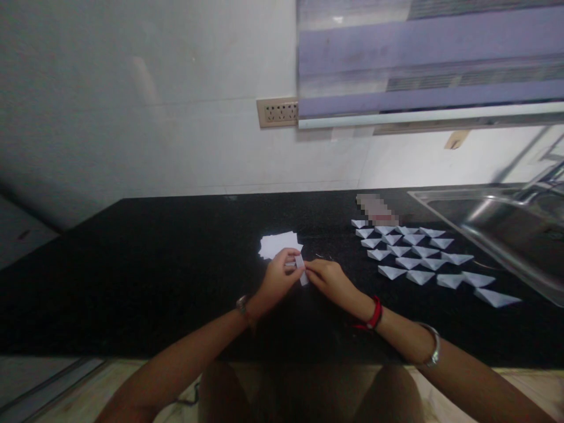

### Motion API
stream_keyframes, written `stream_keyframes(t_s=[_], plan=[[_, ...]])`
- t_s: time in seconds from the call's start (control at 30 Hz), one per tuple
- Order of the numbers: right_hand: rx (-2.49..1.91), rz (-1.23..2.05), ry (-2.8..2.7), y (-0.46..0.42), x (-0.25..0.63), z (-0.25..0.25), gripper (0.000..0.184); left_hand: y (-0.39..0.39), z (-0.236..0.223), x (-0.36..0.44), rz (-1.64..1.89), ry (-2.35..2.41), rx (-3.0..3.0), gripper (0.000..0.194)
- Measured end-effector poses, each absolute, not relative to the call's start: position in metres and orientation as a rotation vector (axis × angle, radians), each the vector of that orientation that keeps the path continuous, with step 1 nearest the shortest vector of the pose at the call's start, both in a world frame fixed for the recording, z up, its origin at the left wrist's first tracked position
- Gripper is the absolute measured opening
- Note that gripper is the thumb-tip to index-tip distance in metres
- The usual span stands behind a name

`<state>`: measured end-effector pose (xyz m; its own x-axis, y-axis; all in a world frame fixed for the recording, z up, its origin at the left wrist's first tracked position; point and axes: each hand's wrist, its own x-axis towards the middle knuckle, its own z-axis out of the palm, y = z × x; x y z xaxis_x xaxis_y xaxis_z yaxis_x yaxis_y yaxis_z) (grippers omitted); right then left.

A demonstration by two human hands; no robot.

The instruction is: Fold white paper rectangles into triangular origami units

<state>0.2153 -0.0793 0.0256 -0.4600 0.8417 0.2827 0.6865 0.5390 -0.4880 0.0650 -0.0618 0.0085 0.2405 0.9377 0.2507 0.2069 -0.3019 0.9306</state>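
Observation:
Between both hands a small folded strip of white paper (304, 278) is held above the black counter. My left hand (282, 275) pinches it from the left with thumb and fingers. From the right, the closed fingertips of my right hand (326, 276) grip its edge. Just beyond the left hand lies a loose stack of white paper sheets (278, 242). Off to the right, several folded white paper pieces (425, 263) sit in rough rows, pointed at their ends.
The black countertop (154, 264) meets a pale tiled wall. A steel sink (497, 229) with a faucet (546, 176) is at the right. Behind the folded pieces lies a blurred-out flat object (376, 210). A socket panel (277, 113) and a purple-striped blind (427, 59) are on the wall.

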Motion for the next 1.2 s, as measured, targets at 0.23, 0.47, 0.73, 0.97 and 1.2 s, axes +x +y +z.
stream_keyframes(t_s=[0.23, 0.47, 0.73, 0.97, 1.2], plan=[[-1.239, 0.428, -2.12, -0.079, 0.215, 0.022, 0.021, -0.06, 0.005, 0.064, 1.249, 1.25, 1.926, 0.021], [-1.319, 0.487, -1.962, -0.08, 0.215, 0.025, 0.015, -0.067, 0.012, 0.065, 1.092, 1.269, 2.345, 0.007], [-1.31, 0.397, -2.042, -0.082, 0.212, 0.026, 0.015, -0.066, 0.015, 0.067, 1.078, 1.245, 2.017, 0.008], [-1.315, 0.159, -2.189, -0.083, 0.208, 0.021, 0.013, -0.067, 0.012, 0.069, 1.038, 1.383, 1.83, 0.019], [-1.223, 0.138, -2.209, -0.084, 0.207, 0.02, 0.016, -0.055, 0.008, 0.068, 1.025, 1.172, 1.359, 0.018]])
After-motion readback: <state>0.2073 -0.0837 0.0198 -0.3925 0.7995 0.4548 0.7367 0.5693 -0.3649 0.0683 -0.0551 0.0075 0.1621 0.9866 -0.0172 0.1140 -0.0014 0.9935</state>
